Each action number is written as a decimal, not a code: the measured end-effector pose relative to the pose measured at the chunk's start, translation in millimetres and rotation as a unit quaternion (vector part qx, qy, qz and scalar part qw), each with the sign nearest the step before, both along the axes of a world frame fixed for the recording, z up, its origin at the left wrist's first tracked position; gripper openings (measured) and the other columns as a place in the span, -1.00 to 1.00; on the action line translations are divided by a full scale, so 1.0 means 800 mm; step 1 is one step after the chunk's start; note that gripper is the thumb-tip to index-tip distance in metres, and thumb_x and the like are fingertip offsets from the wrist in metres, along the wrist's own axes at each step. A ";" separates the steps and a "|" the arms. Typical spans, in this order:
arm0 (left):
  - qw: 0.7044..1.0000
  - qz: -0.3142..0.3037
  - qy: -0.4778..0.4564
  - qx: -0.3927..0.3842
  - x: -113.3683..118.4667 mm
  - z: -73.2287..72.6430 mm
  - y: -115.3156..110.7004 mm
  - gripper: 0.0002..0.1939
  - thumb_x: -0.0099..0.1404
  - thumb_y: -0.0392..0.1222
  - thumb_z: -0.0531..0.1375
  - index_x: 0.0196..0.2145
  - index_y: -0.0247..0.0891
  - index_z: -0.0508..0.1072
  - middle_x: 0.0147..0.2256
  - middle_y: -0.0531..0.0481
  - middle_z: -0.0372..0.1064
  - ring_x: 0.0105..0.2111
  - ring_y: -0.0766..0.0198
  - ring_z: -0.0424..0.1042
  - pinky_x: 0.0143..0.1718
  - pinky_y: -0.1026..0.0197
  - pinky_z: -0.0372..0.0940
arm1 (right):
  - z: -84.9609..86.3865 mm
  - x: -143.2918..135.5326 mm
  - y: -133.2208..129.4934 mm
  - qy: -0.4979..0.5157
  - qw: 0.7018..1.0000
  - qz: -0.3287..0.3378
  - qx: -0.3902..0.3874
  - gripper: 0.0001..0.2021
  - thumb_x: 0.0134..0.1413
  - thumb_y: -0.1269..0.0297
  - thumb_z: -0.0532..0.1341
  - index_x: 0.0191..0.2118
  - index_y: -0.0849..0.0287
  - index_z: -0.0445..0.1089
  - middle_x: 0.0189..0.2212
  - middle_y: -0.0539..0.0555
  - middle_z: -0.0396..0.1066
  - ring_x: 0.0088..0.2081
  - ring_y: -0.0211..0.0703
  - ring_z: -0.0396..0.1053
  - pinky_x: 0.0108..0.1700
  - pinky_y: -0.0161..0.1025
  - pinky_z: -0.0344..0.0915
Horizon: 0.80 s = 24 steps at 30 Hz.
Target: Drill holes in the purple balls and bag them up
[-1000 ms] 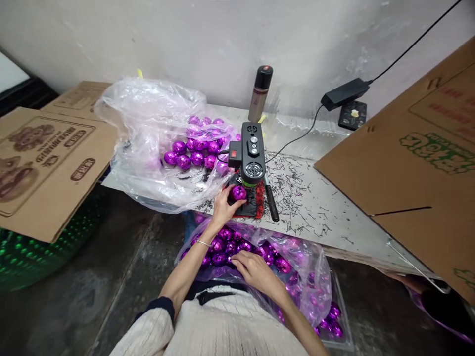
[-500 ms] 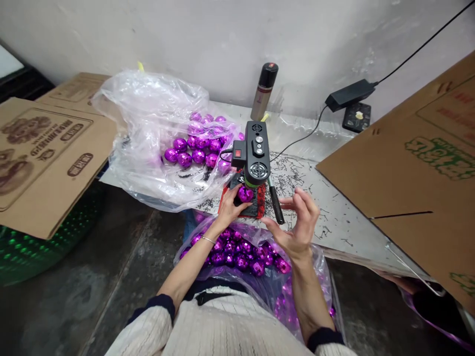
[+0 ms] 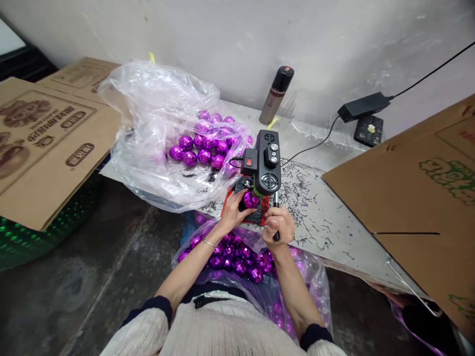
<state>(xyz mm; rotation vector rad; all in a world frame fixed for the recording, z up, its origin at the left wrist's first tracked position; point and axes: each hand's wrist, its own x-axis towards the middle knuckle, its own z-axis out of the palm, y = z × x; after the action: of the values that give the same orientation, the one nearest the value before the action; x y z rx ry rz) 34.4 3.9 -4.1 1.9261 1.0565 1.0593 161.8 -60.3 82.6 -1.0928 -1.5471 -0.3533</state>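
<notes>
Here the right hand has closed its fingers around the lever handle (the left hand grasps a purple faceted ball), so both seem controlled.

Your ball: metallic purple, mirror-like facets. Your machine and its lever grip: black, with a red switch. Your sleeves: cream with navy cuffs. Bench: pale grey, flecked with black.

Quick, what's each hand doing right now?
Left hand: holding a purple ball under the press.
Right hand: closed around the lever.
</notes>
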 end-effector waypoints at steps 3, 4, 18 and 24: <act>1.000 0.000 0.000 0.004 0.000 0.000 -0.001 -0.34 0.25 0.08 0.36 0.21 -0.24 0.35 0.12 -0.27 0.45 0.16 -0.08 0.43 0.27 -0.17 0.21 | -0.008 0.000 0.000 -0.001 1.000 -0.018 -0.003 -0.69 0.41 0.25 -0.07 -0.44 0.07 0.14 -0.52 0.02 0.30 -0.52 -0.25 0.22 -0.40 -0.19 0.16; 1.000 0.001 0.002 0.004 0.000 -0.001 -0.001 -0.34 0.25 0.07 0.36 0.21 -0.23 0.35 0.13 -0.26 0.45 0.16 -0.08 0.43 0.27 -0.17 0.22 | -0.010 -0.001 0.000 0.003 1.000 -0.017 -0.002 -0.68 0.41 0.25 -0.07 -0.44 0.08 0.13 -0.52 0.02 0.29 -0.52 -0.25 0.21 -0.40 -0.18 0.16; 0.999 0.003 0.029 0.019 0.000 -0.003 0.002 -0.36 0.27 0.05 0.35 0.21 -0.22 0.33 0.12 -0.24 0.45 0.14 -0.04 0.44 0.22 -0.13 0.27 | -0.029 -0.002 0.009 0.035 0.998 0.027 0.043 -0.72 0.42 0.31 -0.05 -0.40 0.11 0.15 -0.47 0.00 0.25 -0.45 -0.24 0.23 -0.37 -0.19 0.17; 1.000 -0.005 0.018 0.009 0.002 -0.003 0.009 -0.35 0.26 0.05 0.36 0.21 -0.24 0.34 0.12 -0.25 0.45 0.14 -0.06 0.44 0.22 -0.15 0.27 | -0.002 0.000 0.007 0.009 0.998 0.044 0.036 -0.73 0.37 0.40 -0.02 -0.42 0.11 0.16 -0.50 -0.02 0.25 -0.47 -0.25 0.22 -0.41 -0.23 0.15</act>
<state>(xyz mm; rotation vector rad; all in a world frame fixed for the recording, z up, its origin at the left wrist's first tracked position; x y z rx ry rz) 36.2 11.0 -6.3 1.9688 1.0600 1.0362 162.0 -54.5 81.2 -0.9657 -1.5500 -0.3363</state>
